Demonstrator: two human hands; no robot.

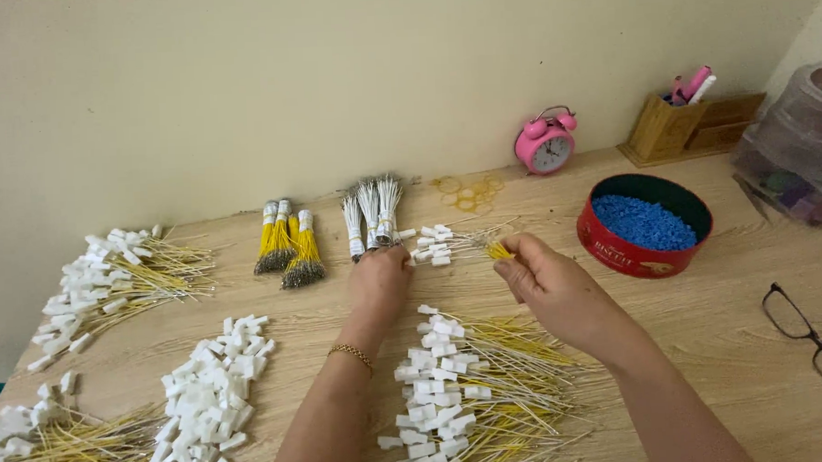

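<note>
Nearest, a heap of wired white connectors [453,393] is spread between the forearms. The left hand [379,282] is pressed palm-down, seemingly closed on white wire bundles [371,214]. Yellow wire ends [497,250] are pinched in the right hand [545,276]. Bare desk [733,320] is left rightward. Beyond, blue pellets [643,221] are held in a red round tin [623,251].

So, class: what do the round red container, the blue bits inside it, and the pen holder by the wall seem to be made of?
Round red container: probably painted metal, judging by its glossy wall and thin rim. Blue bits: likely plastic granules, small, uniform and matt. Pen holder: looks like wood or bamboo, tan with flat jointed panels.
</note>
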